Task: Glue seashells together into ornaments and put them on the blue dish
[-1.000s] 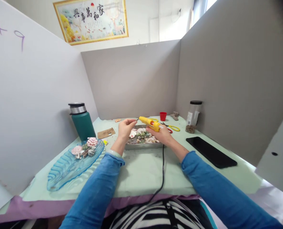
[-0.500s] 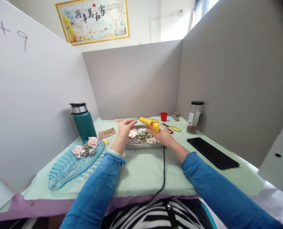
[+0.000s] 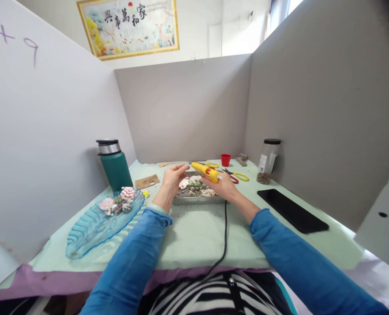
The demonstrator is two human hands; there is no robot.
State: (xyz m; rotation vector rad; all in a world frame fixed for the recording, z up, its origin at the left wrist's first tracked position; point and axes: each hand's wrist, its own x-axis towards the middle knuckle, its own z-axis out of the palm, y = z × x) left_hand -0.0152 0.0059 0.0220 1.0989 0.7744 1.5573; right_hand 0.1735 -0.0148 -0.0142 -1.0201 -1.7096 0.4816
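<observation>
My right hand point(image 3: 223, 184) is wrapped round a yellow glue gun point(image 3: 205, 169), its nozzle pointing left. A white glue stick point(image 3: 219, 177) shows at its back end, and a black cord point(image 3: 226, 232) runs down from it toward me. Close to the nozzle, my left hand point(image 3: 174, 178) is closed in a pinch; whatever sits between its fingertips is too small to make out. Below both hands stands a metal tray point(image 3: 197, 200) with shells point(image 3: 195, 179) and small green and brown pieces in it.
At left, a blue glass dish point(image 3: 89, 238) bears shells and stones beside a green bottle point(image 3: 116, 170). A cardboard piece point(image 3: 147, 181) lies behind. Scissors point(image 3: 240, 176), a red cup point(image 3: 225, 160), a jar point(image 3: 267, 162) and a black phone point(image 3: 292, 211) are at right. Grey partitions enclose the table.
My left hand has turned slightly, its pinched fingertips staying near the nozzle. The glue gun stays in my right hand almost unmoved. The view has shifted a little.
</observation>
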